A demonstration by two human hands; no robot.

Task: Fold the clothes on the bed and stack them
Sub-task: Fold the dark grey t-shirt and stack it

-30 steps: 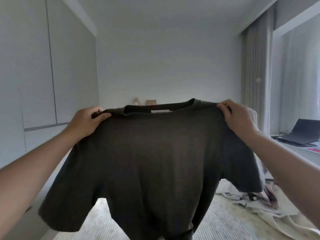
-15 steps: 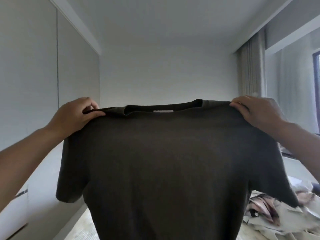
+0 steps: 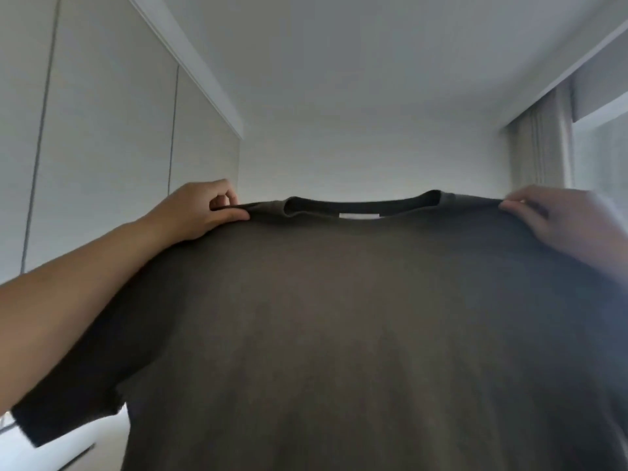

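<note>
A dark olive-brown T-shirt (image 3: 339,334) hangs spread out in front of me and fills the lower part of the view, its collar and white label at the top. My left hand (image 3: 200,212) pinches the left shoulder seam beside the collar. My right hand (image 3: 564,219), blurred, grips the right shoulder. Both arms are raised, and the shirt's left sleeve hangs down at the lower left. The bed and the other clothes are hidden behind the shirt.
White wardrobe doors (image 3: 102,147) line the left wall. A beige curtain (image 3: 537,151) hangs at the right beside a window. The far wall and the ceiling fill the upper view.
Both hands have lifted the shirt higher and closer to me. The view has tilted upward, so the bed, the laptop and the crumpled clothes at the right have dropped out of sight.
</note>
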